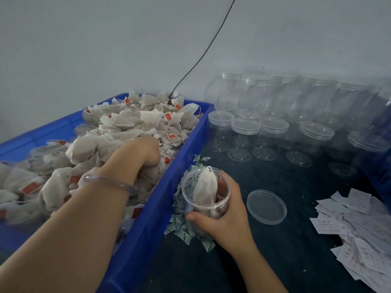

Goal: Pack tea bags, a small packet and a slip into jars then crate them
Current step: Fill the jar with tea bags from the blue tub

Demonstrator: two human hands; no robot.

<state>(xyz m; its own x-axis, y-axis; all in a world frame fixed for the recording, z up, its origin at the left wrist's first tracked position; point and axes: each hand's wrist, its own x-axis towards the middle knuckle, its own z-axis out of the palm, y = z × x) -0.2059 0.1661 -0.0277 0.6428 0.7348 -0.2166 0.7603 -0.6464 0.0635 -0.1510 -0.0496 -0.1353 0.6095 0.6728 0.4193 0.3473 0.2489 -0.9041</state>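
Note:
A blue crate [186,149] on the left is heaped with tea bags [131,121] carrying red tags. My left hand [141,153] is sunk into the heap, fingers curled down among the bags; what it grips is hidden. My right hand [224,216] grips a clear open jar [206,206] just right of the crate wall. One tea bag [205,187] sticks up out of the jar's mouth. Small green-and-white packets [179,227] lie under and around the jar. The jar's clear lid [266,206] lies flat to the right. White paper slips [355,227] pile at the right edge.
Several empty clear jars with lids [245,125] stand on the dark table [285,261] at the back right, with taller ones behind against the wall. Loose lids [298,158] lie in front of them. A black cable [201,56] runs down the wall into the crate corner.

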